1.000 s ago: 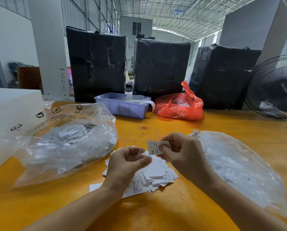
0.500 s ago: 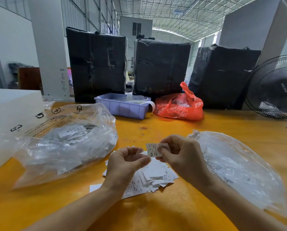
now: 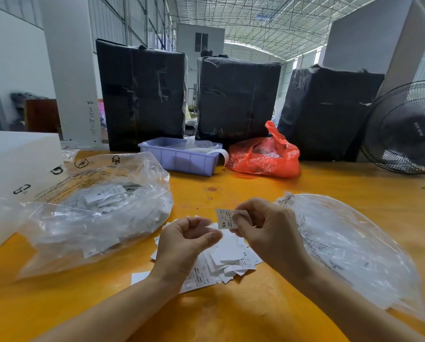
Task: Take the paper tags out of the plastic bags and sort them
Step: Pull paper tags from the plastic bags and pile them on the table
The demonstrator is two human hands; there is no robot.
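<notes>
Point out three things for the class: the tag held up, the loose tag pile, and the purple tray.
held tag (image 3: pixel 225 219), head view, on its printed face.
tag pile (image 3: pixel 227 255), head view, on a top white tag.
purple tray (image 3: pixel 182 161), head view, on its front wall.

Two bare forearms, seemingly sleeveless; no rings or watch.
</notes>
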